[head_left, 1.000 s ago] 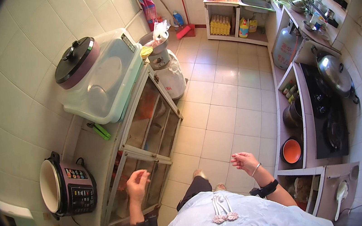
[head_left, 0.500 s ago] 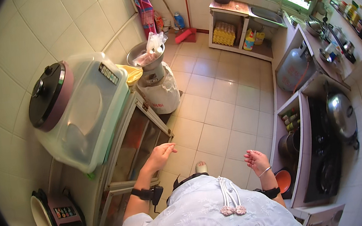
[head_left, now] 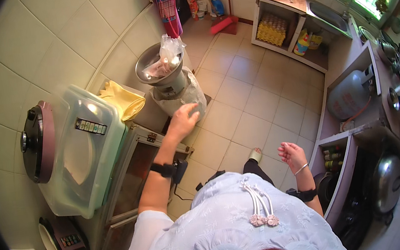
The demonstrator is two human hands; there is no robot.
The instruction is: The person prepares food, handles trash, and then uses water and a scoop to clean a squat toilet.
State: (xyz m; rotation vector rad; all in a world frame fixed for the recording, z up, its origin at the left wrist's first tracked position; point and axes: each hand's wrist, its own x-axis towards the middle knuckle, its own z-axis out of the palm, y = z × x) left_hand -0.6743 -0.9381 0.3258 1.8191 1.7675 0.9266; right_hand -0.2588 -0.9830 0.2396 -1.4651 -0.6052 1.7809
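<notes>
Now the left hand (head_left: pixel 183 120) reaches out, fingers loosely spread and grasping nothing, over the plastic-wrapped base of a grey machine (head_left: pixel 173 85) standing on the tiled floor (head_left: pixel 254 118) beside the cabinet (head_left: pixel 130 169). Meanwhile the right hand (head_left: pixel 290 153) hangs released, holding nothing, near the counter shelves (head_left: pixel 338 157).

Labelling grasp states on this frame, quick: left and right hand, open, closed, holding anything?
Left hand: open, fingers spread, holding nothing, reaching toward the grey appliance.
Right hand: loosely open, empty, beside the shelf unit.
</notes>
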